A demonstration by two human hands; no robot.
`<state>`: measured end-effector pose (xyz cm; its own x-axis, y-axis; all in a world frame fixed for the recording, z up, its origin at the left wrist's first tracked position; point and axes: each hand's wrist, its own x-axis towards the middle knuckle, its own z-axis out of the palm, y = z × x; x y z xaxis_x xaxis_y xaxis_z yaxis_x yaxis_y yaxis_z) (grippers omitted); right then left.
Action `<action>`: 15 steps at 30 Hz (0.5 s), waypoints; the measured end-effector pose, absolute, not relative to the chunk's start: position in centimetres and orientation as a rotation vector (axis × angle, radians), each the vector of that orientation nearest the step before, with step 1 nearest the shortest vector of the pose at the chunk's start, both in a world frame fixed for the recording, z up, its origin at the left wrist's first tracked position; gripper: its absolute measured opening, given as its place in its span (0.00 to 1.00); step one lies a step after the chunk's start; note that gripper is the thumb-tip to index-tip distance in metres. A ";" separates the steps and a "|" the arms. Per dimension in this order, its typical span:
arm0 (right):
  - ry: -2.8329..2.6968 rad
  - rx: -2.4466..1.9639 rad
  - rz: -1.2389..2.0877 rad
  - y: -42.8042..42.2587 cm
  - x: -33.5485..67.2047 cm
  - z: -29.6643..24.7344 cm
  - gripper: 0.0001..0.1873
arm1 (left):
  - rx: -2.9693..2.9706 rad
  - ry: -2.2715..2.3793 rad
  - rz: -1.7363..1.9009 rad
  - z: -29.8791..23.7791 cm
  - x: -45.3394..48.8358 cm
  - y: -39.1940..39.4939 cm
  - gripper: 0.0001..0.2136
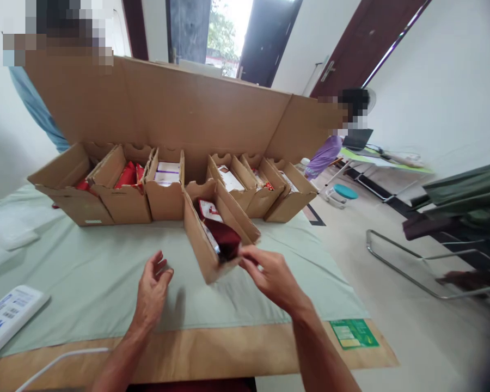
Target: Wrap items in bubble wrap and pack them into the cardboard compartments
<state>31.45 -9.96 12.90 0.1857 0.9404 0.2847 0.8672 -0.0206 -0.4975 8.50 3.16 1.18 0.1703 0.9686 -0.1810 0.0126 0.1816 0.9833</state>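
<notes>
My right hand (269,272) is pinched at the front corner of a cardboard bin (198,234), which stands forward of the row and turned at an angle. Inside that bin lie a dark red packet (224,235) and a white packet with a red mark (210,209). The packet's near end is close to my fingertips, and the bin's front edge is blurred. My left hand (153,286) hovers over the green cloth, left of the bin, with loosely curled fingers apart and nothing in them.
Behind stand several cardboard bins (133,204) holding red packets and white boxes, backed by a tall cardboard panel (196,114). A white printed package (12,316) lies at left by a white cable (65,356). A green card (354,334) is at the right corner. Two people are beyond the panel.
</notes>
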 end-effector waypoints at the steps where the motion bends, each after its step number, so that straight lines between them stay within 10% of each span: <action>1: -1.668 -1.855 0.190 -12.1 32.4 12.8 0.10 | 1.158 1.167 0.949 1.5 8.6 3.3 0.30; 10: -1.168 -1.785 0.395 -21.5 37.9 8.8 0.36 | 1.305 0.989 0.838 1.4 12.1 -0.4 0.31; 15: -1.085 -1.975 0.446 -18.5 35.2 4.0 0.22 | 1.332 0.971 0.850 1.3 13.0 -2.0 0.32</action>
<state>35.23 -18.46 4.04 0.5658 0.8211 0.0753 0.5310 -0.2930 -0.7951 12.97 -1.98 1.34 0.3802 0.9214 -0.0810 0.0413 0.0706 0.9966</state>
